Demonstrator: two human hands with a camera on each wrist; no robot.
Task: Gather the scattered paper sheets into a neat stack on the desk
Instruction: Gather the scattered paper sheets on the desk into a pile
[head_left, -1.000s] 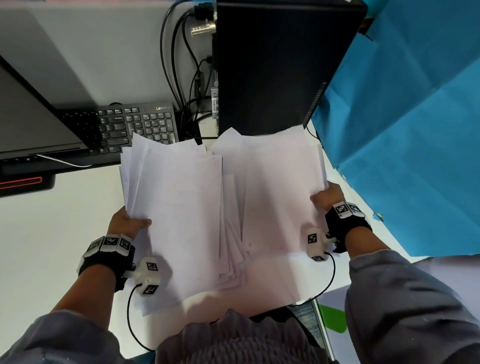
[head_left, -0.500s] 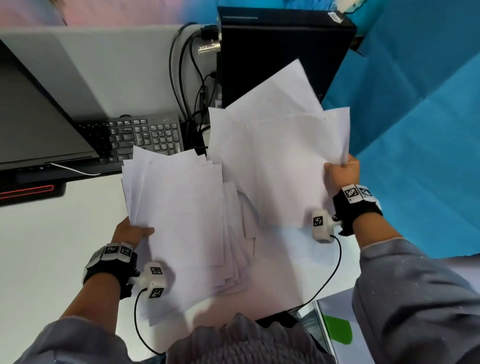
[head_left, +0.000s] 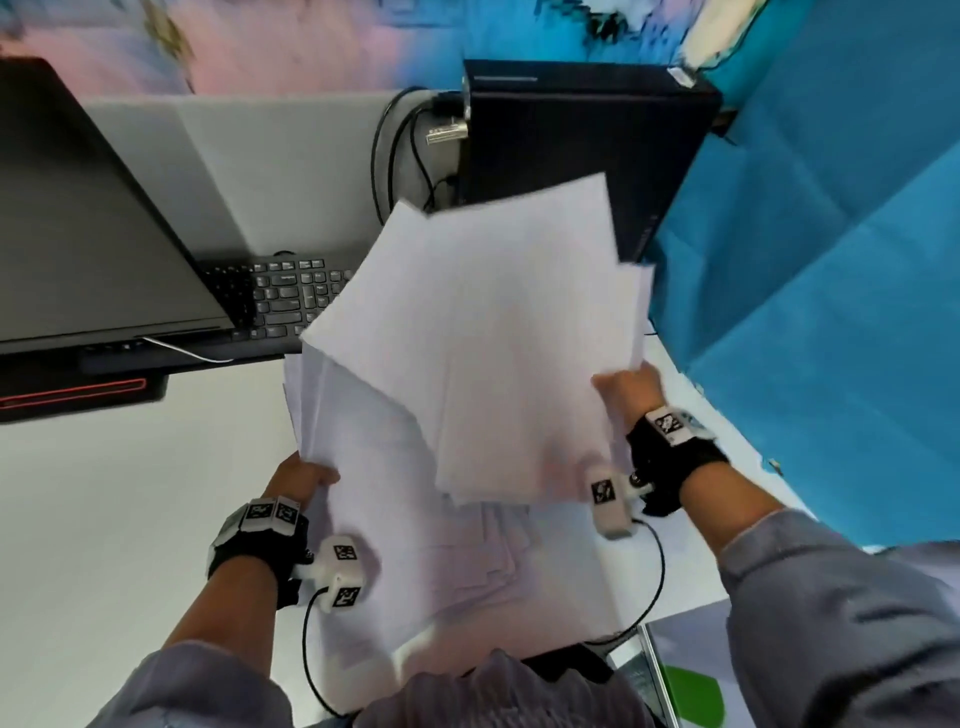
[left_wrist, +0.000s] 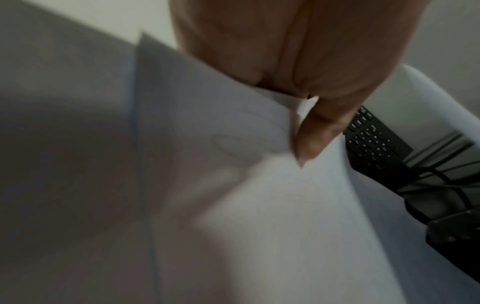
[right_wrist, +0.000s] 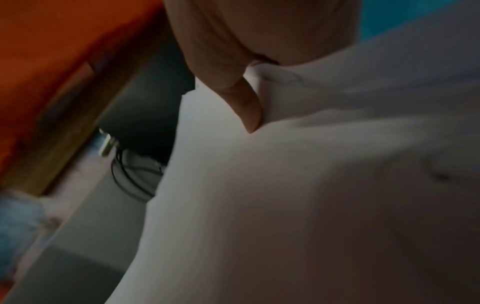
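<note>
Right now your right hand (head_left: 626, 387) pinches the edge of a fanned bundle of white paper sheets (head_left: 498, 343), lifted and overlapping the second white paper bundle (head_left: 374, 467) that your left hand (head_left: 304, 475) grips at its left edge, low over the white desk (head_left: 104, 519). In the wrist views each thumb lies curled on top of its paper. Paper looks light, floppy and slick, so the sheets will likely slide and fan; hold at mid-edge with fingers under. The lifted bundle's far corners are near the black computer tower (head_left: 582, 145) and black keyboard (head_left: 291, 296). The blue cloth (head_left: 831, 312) hangs close on the right. Open desk lies left.
</note>
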